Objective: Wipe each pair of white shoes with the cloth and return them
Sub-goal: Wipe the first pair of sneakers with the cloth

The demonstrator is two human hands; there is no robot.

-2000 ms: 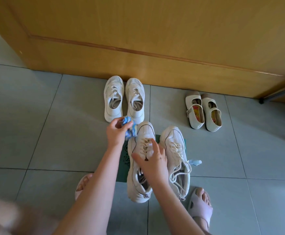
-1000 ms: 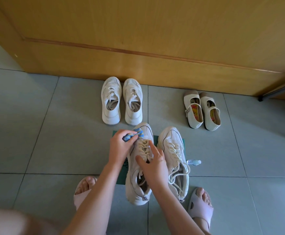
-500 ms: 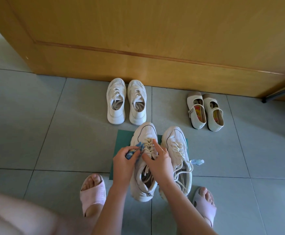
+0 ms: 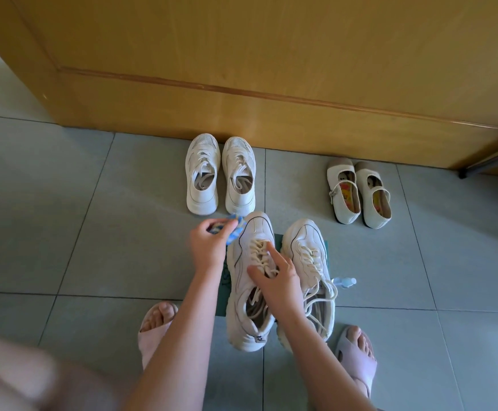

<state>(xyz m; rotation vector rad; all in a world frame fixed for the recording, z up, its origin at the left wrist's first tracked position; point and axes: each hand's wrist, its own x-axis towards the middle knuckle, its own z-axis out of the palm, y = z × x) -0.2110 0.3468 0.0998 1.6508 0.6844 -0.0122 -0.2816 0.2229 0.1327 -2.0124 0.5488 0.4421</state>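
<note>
Two chunky white laced sneakers lie on a green mat [image 4: 221, 295] in front of me. My right hand [image 4: 276, 281] grips the left sneaker [image 4: 249, 280] over its laces, index finger stretched forward. My left hand [image 4: 209, 244] holds a bunched blue cloth [image 4: 233, 228] against the left side of that sneaker's toe. The right sneaker [image 4: 308, 262] lies beside it, untouched, with loose laces. A second white sneaker pair [image 4: 220, 175] and a pair of cream strap shoes [image 4: 359, 194] stand by the wooden panel.
A wooden door or cabinet panel [image 4: 271, 69] fills the back. The floor is grey tile. A small clear bottle with a blue cap [image 4: 345, 281] lies right of the sneakers. My feet in pink slippers [image 4: 155, 327] [image 4: 356, 354] flank the mat.
My left hand has moved the cloth from beside the sneaker's laces forward to the left of its toe. My right hand has stayed on the laces.
</note>
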